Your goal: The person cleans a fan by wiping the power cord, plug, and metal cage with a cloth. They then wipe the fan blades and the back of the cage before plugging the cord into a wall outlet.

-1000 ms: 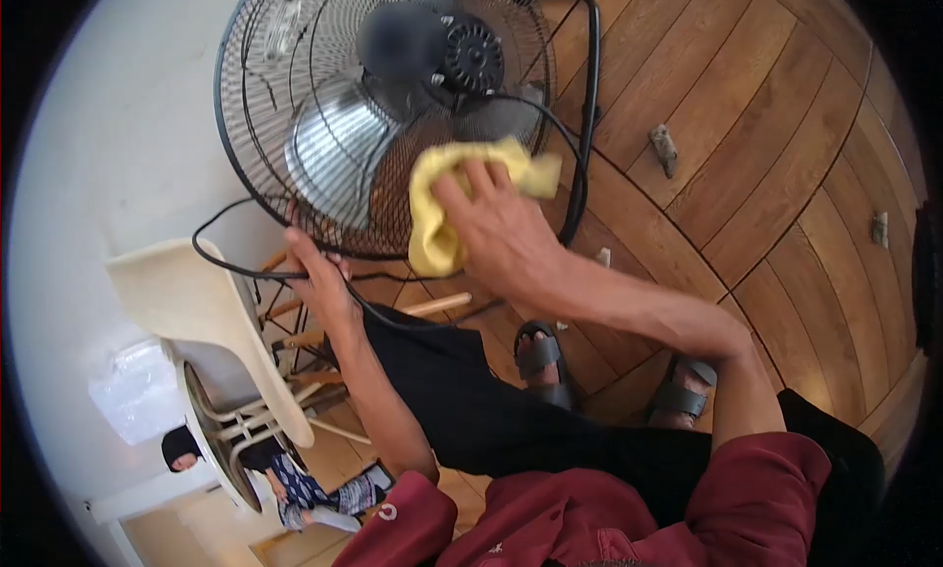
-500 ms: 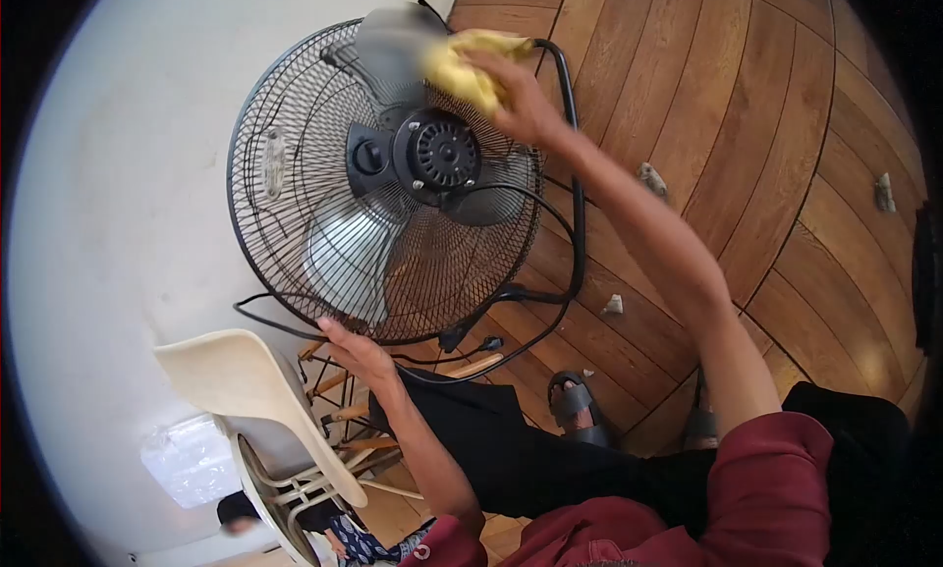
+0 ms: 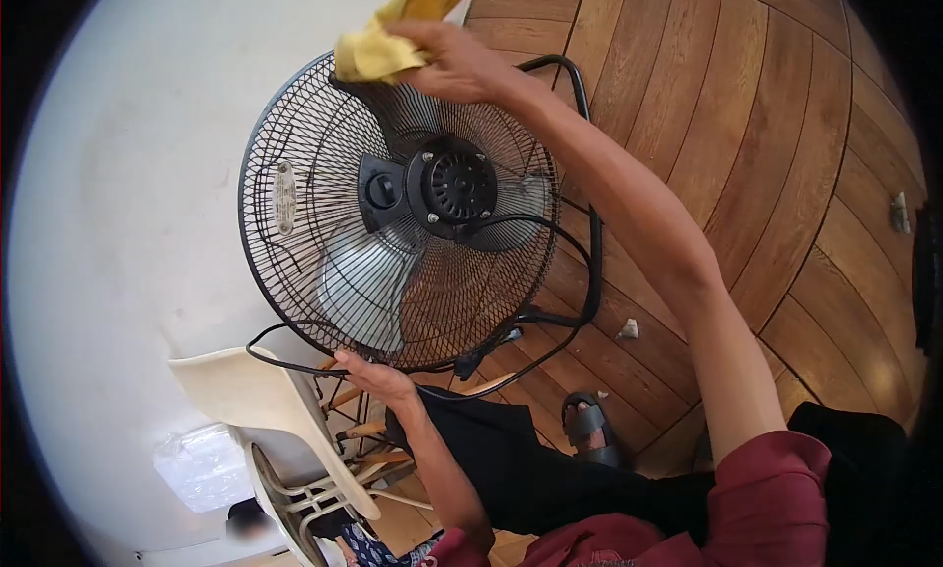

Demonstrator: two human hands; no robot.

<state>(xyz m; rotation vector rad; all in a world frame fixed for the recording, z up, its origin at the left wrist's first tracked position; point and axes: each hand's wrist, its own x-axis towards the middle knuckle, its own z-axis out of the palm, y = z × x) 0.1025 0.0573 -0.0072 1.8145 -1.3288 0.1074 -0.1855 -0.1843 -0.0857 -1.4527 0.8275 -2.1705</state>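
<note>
A large black fan (image 3: 403, 209) shows its wire cage, with the motor housing (image 3: 459, 185) at the centre. My right hand (image 3: 447, 61) grips a yellow cloth (image 3: 373, 54) at the upper edge of the cage. The cloth covers part of the rim. At the lower edge, my left hand (image 3: 378, 378) rests against the rim with its fingers extended, holding nothing. A black cable (image 3: 270, 355) loops beside my left hand.
Cream chairs (image 3: 241, 376) stand at the lower left, near a plastic-wrapped item (image 3: 206, 467). Another person (image 3: 363, 547) is partly visible below them. Small pale scraps (image 3: 629, 328) lie on the wooden floor (image 3: 688, 106). A white wall (image 3: 138, 174) rises at left.
My right hand has moved left with the yellow cloth, from the cage's upper right to its upper left edge. My left hand stays at the lower rim. The fan appears slightly lower in view.
</note>
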